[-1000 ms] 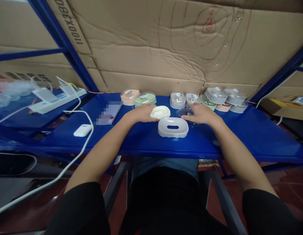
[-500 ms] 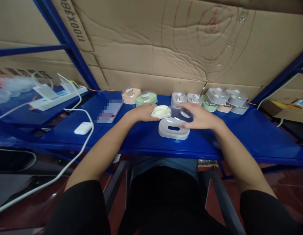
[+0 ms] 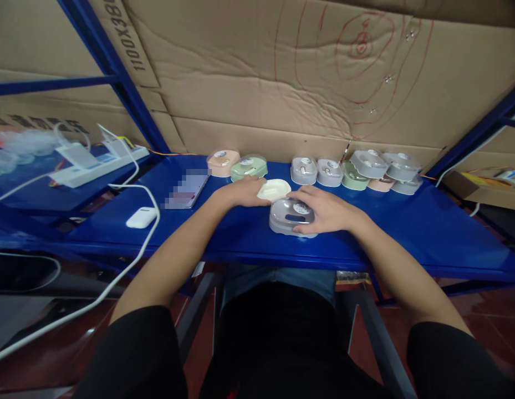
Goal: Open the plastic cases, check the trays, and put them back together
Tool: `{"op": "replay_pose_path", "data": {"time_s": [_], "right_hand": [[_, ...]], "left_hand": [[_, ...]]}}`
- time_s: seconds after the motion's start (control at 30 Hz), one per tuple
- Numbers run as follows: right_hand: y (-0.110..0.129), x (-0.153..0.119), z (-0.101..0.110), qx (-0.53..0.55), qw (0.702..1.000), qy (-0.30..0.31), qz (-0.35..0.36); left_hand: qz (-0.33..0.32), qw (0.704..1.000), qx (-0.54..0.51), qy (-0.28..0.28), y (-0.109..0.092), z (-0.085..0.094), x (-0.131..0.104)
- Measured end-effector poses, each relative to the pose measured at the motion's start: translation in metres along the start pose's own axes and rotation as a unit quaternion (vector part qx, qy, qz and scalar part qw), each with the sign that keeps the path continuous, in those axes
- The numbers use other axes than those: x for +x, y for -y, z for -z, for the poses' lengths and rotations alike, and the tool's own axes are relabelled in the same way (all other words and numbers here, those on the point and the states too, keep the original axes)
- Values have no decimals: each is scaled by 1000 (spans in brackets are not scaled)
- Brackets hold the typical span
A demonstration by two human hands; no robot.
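My left hand (image 3: 248, 192) grips the left end of a cream oval piece (image 3: 274, 190), held just above the blue table (image 3: 240, 233). My right hand (image 3: 324, 209) has its fingers around a clear lid (image 3: 301, 208) with a round sticker. That lid sits over a grey oval piece (image 3: 282, 224) with a dark slot, which rests near the table's front edge. The cream piece is directly behind the lid, close to my right fingertips. Whether the lid is fully seated on the grey piece, I cannot tell.
Lidded boxes line the back: peach (image 3: 224, 162), green (image 3: 249, 167), grey (image 3: 304, 170) and several more, some stacked, at the right. At the left lie a phone (image 3: 186, 191), a white case (image 3: 141, 218), a cable (image 3: 151, 238) and a power strip (image 3: 78, 173).
My right hand has moved left and toward me with the clear lid, from behind the grey piece to over it. My left hand and the cream piece have stayed nearly still.
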State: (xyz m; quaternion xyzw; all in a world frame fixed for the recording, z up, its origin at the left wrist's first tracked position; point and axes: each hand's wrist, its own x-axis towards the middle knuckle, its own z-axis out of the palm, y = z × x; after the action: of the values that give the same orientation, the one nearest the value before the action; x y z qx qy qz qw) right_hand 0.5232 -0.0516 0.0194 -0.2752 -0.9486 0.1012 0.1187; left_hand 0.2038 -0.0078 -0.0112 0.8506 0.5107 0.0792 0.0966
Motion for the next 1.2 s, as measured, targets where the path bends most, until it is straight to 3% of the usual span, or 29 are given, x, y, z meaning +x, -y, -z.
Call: {"op": "replay_pose_path", "data": {"time_s": [0.37, 0.63, 0.97, 1.2], "right_hand": [[-2, 0, 0, 25, 998, 42, -41], [-12, 3, -11, 55, 997, 39, -23], [-17, 8, -17, 72, 996, 38, 31], [-21, 3, -4, 86, 995, 47, 18]], "left_hand": [[17, 999, 43, 29, -6, 4, -3], [16, 998, 56, 39, -8, 6, -4], [-19, 1000, -9, -10, 6, -1, 0], [5, 998, -66, -14, -5, 1, -2]]}}
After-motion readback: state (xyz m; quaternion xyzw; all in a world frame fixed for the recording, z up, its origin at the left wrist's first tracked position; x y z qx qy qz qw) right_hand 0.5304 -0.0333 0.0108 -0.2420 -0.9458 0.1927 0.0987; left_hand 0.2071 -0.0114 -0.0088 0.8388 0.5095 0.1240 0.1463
